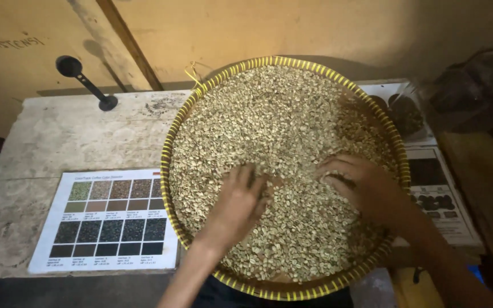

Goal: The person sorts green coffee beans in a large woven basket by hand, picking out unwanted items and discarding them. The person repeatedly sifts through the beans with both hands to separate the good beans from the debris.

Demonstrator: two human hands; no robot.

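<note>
A large round woven tray with a yellow rim [169, 142] rests on a table and is filled with pale green coffee beans [269, 114]. My left hand [238, 202] lies palm down on the beans near the tray's middle, fingers spread and pressed into them. My right hand [363, 182] rests on the beans toward the right side, fingers curled down into the layer. Between the two hands a small patch of the brown tray bottom shows. Neither hand visibly holds anything.
A white printed sheet with a grid of bean colour swatches [109, 219] lies left of the tray on the worn table [58, 137]. A black scoop [84, 80] lies at the back left. More printed sheets [435, 194] lie to the right, near dark bags [480, 91].
</note>
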